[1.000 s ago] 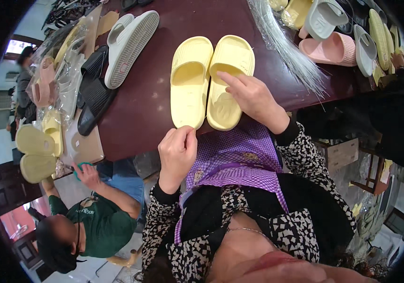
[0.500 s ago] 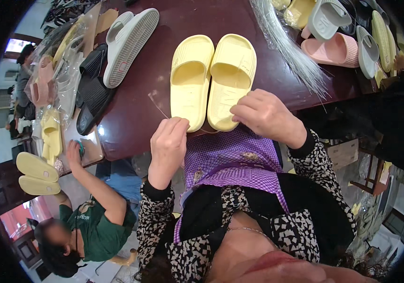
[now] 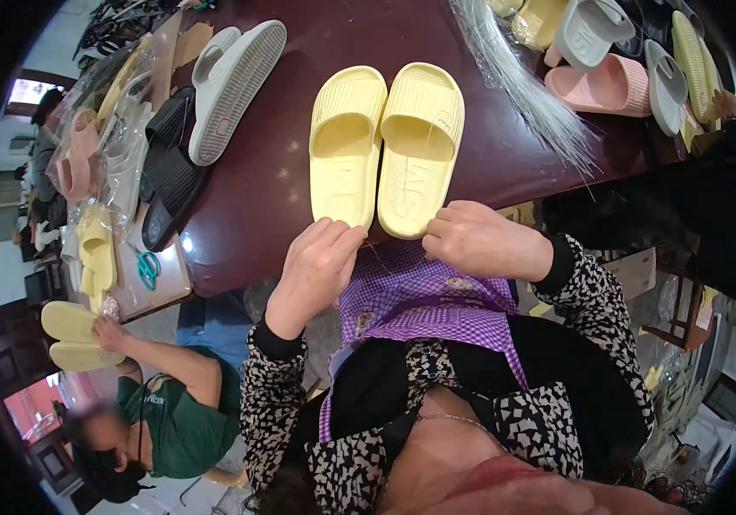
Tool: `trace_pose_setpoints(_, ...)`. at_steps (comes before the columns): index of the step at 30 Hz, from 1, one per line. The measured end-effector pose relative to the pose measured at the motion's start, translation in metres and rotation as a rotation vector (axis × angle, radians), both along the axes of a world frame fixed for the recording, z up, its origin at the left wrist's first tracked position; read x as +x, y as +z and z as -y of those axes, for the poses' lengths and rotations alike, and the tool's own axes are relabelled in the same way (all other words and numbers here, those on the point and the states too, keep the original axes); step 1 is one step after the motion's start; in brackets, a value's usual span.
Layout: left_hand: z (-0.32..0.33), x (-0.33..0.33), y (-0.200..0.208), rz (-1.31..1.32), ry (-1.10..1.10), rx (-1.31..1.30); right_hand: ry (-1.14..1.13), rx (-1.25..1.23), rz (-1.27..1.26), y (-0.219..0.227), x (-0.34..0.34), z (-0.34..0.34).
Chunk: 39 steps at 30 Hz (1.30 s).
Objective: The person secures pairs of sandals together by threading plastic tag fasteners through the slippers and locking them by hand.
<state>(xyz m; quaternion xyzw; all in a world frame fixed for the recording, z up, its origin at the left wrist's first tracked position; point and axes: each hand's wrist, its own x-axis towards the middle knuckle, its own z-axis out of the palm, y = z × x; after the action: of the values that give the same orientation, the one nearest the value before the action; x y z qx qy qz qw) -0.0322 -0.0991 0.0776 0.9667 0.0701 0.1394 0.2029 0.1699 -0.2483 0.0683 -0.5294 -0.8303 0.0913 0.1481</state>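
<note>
A pair of yellow slide slippers (image 3: 424, 184) lies side by side on the dark red table (image 3: 252, 202), toes pointing away from me and soles down. At the heel of the left slipper, my left hand (image 3: 312, 262) is closed in a pinch; a thin clear strand (image 3: 375, 252) runs from its fingertips below the table edge. My right hand (image 3: 484, 242) is also closed, its bent fingers touching the right slipper's heel. What its fingertips hold is hidden.
Clear plastic strands (image 3: 531, 107) lie in a bundle at right, near pink slippers (image 3: 600, 86). Grey (image 3: 237, 94) and black slippers (image 3: 170, 172) are at left, near teal-handled scissors (image 3: 148, 270). A co-worker in green (image 3: 183, 412) holds yellow slippers (image 3: 72, 335).
My left hand has shifted right along the heel, and my right hand has moved down to the right slipper's heel. The co-worker's hand has left the scissors and taken hold of yellow slippers.
</note>
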Motion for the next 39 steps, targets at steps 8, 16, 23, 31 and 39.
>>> trace_pose_setpoints(8,-0.002,-0.004,0.003,-0.05,-0.047,-0.054,0.078,-0.133,-0.016,0.005,-0.004,0.0)
trace_pose_setpoints(16,-0.006,-0.009,-0.001,-0.055,-0.035,-0.054,0.098,-0.084,-0.005,-0.002,-0.007,-0.004)
trace_pose_setpoints(23,-0.024,0.024,-0.01,0.106,-0.04,-0.033,-0.161,0.072,0.12,-0.005,0.026,-0.031)
trace_pose_setpoints(31,-0.053,0.067,-0.027,0.109,-0.055,-0.156,-0.343,0.065,0.152,-0.007,0.049,-0.046)
trace_pose_setpoints(39,-0.06,0.076,-0.038,0.106,0.011,-0.193,-0.512,0.003,-0.236,-0.007,0.042,-0.033)
